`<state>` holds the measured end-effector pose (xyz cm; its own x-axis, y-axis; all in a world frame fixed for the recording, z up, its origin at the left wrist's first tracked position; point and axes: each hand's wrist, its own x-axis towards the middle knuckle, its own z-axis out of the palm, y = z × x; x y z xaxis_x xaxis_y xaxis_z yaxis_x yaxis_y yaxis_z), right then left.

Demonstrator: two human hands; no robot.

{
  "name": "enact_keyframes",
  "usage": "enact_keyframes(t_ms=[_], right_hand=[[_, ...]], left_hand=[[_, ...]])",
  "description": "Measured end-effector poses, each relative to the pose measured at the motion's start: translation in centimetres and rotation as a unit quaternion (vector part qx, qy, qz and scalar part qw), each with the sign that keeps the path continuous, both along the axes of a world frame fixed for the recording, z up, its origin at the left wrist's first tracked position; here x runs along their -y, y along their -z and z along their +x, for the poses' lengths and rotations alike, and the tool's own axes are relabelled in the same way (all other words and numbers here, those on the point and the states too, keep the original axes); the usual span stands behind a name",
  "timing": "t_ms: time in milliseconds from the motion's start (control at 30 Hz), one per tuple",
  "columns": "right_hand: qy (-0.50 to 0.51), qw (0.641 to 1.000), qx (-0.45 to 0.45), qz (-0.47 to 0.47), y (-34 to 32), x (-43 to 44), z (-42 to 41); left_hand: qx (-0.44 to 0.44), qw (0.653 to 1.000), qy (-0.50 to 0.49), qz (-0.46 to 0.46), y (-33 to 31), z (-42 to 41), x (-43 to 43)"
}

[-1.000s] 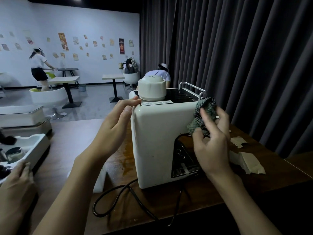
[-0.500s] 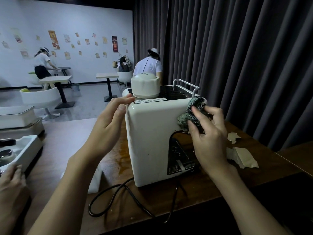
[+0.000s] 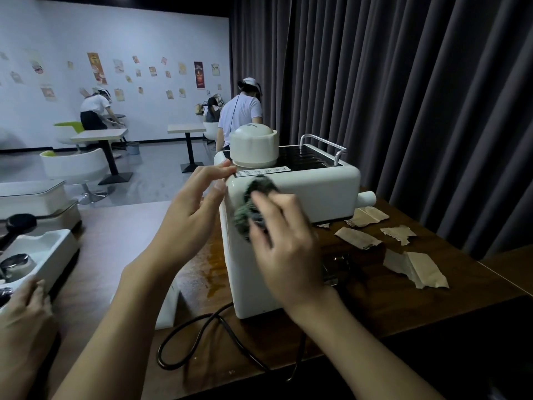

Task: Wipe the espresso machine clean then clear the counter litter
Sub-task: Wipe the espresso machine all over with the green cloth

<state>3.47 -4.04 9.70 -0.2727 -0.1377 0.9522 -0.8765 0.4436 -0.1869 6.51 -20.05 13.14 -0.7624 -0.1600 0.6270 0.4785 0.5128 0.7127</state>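
A cream espresso machine (image 3: pixel 317 189) stands on the brown wooden counter (image 3: pixel 403 307), its back panel toward me. My right hand (image 3: pixel 285 249) presses a bunched dark green cloth (image 3: pixel 253 203) against the upper left of that panel. My left hand (image 3: pixel 187 217) rests with spread fingers on the machine's top left corner, holding nothing. Several torn brown paper scraps (image 3: pixel 415 268) lie on the counter to the right of the machine. A black power cord (image 3: pixel 202 339) loops from under the machine toward me.
A brownish liquid stain (image 3: pixel 215 261) marks the counter left of the machine. A white tray (image 3: pixel 43 252) with metal items sits at the far left, another person's hand (image 3: pixel 26 313) beside it. Dark curtains hang behind; two people stand among café tables in the back.
My right hand has carried the cloth from the machine's right edge leftward across the back panel to its upper left. More paper scraps show at the right. My left hand stays on the corner.
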Motion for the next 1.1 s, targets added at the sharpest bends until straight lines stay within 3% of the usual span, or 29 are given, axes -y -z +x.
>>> enact_keyframes(t_ms=[167,367,600,867,1033,1100], right_hand=[[-0.015,0.997,-0.031,0.073,-0.3,0.0,0.0],[0.043,0.999,0.01,0.013,-0.7,-0.3,-0.5],[0.012,0.994,-0.047,0.1,-0.7,0.4,0.1],[0.079,0.995,0.038,-0.04,1.0,-3.2,-2.5],[0.059,0.995,-0.039,0.071,1.5,-3.4,-2.5],[0.07,0.996,-0.031,0.051,1.6,-4.7,-3.7]], left_hand=[[0.007,1.0,-0.003,0.015,-0.4,0.4,0.0],[0.017,1.0,-0.002,0.012,-0.4,0.5,0.2],[0.01,1.0,-0.003,0.008,-0.4,0.4,0.1],[0.009,0.998,-0.032,-0.052,-0.6,0.7,-0.5],[0.012,0.998,-0.035,-0.056,-0.9,0.8,-0.4],[0.014,0.998,-0.029,-0.045,-1.0,0.9,-0.6]])
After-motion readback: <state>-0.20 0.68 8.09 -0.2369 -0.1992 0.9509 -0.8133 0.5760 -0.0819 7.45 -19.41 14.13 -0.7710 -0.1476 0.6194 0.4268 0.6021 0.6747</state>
